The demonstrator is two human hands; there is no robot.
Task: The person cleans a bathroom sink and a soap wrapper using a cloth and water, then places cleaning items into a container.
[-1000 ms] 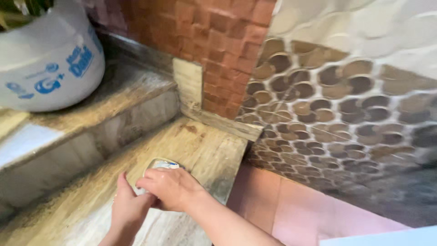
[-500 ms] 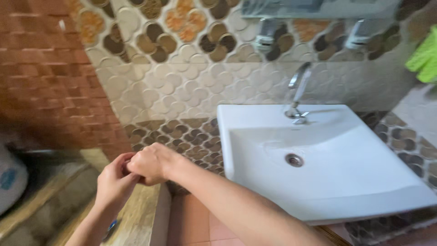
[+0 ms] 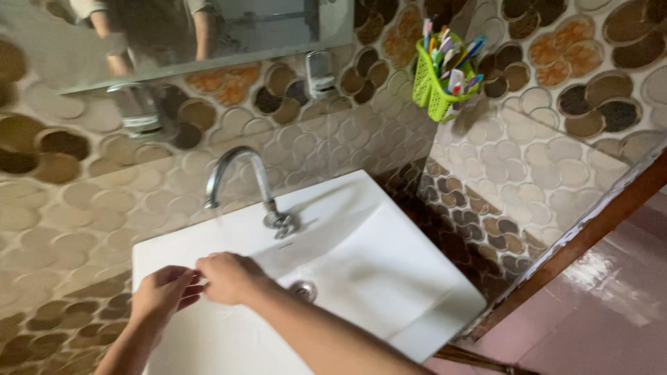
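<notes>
Over the white sink (image 3: 389, 278), whose basin looks empty, I see my left hand (image 3: 161, 295) and right hand (image 3: 226, 278) touching, fingers curled; I cannot tell what they hold, under the tap (image 3: 240, 173).

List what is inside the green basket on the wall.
The green basket hangs on the tiled wall. Several toothbrushes and similar coloured handles stick up from it. Their lower ends and anything at the bottom are hidden by the basket's mesh.

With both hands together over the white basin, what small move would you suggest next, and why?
Probably reach the right hand to the tap's handle: both hands, the left hand included, meet over the sink below the spout, and no clear stream shows.
</notes>
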